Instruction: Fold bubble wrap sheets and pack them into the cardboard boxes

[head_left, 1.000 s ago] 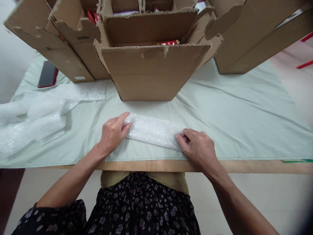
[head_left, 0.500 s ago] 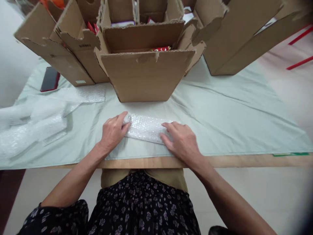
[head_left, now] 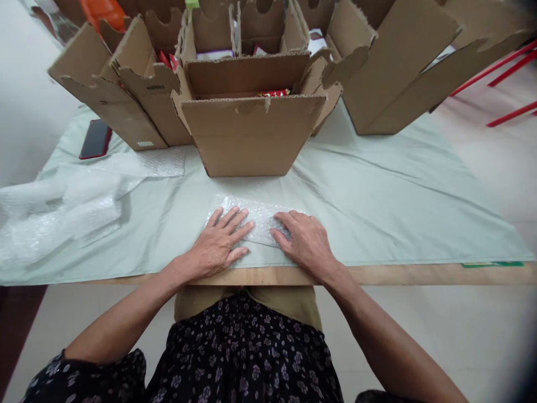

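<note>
A folded strip of bubble wrap (head_left: 260, 219) lies flat on the cloth before me, its ends partly covered by my hands. My left hand (head_left: 218, 242) rests palm down on its left part, open, with the fingers spread. At the other end, my right hand (head_left: 304, 238) is curled over the strip and holds it, thumb and forefinger bent against its surface. Whether anything is wrapped inside the strip I cannot tell.
Just beyond stands a cardboard box (head_left: 251, 137) with a red packet (head_left: 274, 93) inside. Several more boxes flank it. Loose bubble wrap (head_left: 75, 204) and a phone (head_left: 95, 139) lie left. The wooden table edge (head_left: 268, 276) runs along my waist.
My left hand has let go of the strip's left end and moved right and nearer, flattening with fingers spread. My right hand stays at its end. The view has shifted slightly.
</note>
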### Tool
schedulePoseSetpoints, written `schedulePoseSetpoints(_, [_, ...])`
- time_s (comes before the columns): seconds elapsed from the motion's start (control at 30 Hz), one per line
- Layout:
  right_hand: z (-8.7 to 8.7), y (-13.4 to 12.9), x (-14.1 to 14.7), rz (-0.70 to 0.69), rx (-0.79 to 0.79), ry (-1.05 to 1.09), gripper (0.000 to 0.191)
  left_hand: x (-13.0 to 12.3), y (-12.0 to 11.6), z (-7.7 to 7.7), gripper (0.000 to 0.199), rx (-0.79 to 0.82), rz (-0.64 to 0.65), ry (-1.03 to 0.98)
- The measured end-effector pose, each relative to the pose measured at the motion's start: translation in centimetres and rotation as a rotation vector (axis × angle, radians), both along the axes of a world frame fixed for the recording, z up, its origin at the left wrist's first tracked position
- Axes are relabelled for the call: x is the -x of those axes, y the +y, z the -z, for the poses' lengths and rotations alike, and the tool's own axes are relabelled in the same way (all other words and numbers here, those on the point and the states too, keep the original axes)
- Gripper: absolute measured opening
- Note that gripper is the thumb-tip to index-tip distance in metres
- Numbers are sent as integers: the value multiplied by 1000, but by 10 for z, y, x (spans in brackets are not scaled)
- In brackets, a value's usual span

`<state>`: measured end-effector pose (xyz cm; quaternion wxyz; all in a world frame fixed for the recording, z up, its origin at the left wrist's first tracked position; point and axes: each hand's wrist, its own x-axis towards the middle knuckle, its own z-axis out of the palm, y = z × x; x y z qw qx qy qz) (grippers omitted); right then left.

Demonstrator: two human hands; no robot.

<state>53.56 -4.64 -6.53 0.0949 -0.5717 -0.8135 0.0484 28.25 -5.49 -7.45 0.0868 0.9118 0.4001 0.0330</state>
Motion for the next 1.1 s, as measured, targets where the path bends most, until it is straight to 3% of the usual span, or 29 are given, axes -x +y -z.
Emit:
schedulePoseSetpoints(0.2, [-7,20,-19,60,-59,86,33,8,3,0,58,29,-11,-4])
schedulePoseSetpoints(0.3, [-7,29,-24,72,2,50,30,9,4,2,53,13,-7,-75])
schedulePoseSetpoints(0.4, [-3,27,-25,45,53,94,17,13,4,5,40,-63,-21,-185])
schedulePoseSetpoints(0.53, [2,17,-25,58,48,187,14,18,1,5,27,-230,-57,-279])
schedulePoseSetpoints(0.6, [0,14,-24,98,79,216,15,18,-1,2,27,-271,-58,-270])
schedulePoseSetpoints(0.73, [-10,18,-18,180,192,236,35,18,-2,-2,27,-315,-66,-248])
schedulePoseSetpoints(0.83, [-21,21,-12,200,301,194,20,18,-3,-3,28,-342,-57,-243])
schedulePoseSetpoints(1.0, [-35,-1,-13,154,347,353,17,21,6,-1,30,-370,-48,-223])
schedulePoseSetpoints(1.1, [-33,-30,-15,178,321,568,38,20,20,1,31,-341,-45,-234])
